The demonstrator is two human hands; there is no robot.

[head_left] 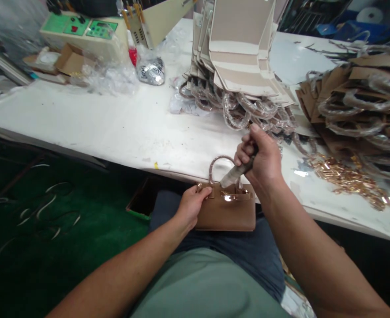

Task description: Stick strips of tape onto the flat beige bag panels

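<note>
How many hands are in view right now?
2: the left hand, on the left side of the bag, and the right hand, gripping a tool over it.

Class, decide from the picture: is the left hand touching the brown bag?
Touching. The head view shows the left hand gripping the bag, its thumb lying over the upper part.

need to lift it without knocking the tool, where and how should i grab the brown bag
Probably the top of the handle of the brown bag, from above: the arch stands up past the bag's upper edge. The tool in the right hand covers part of the arch's right side, and the left hand is at the bag's upper left.
</note>
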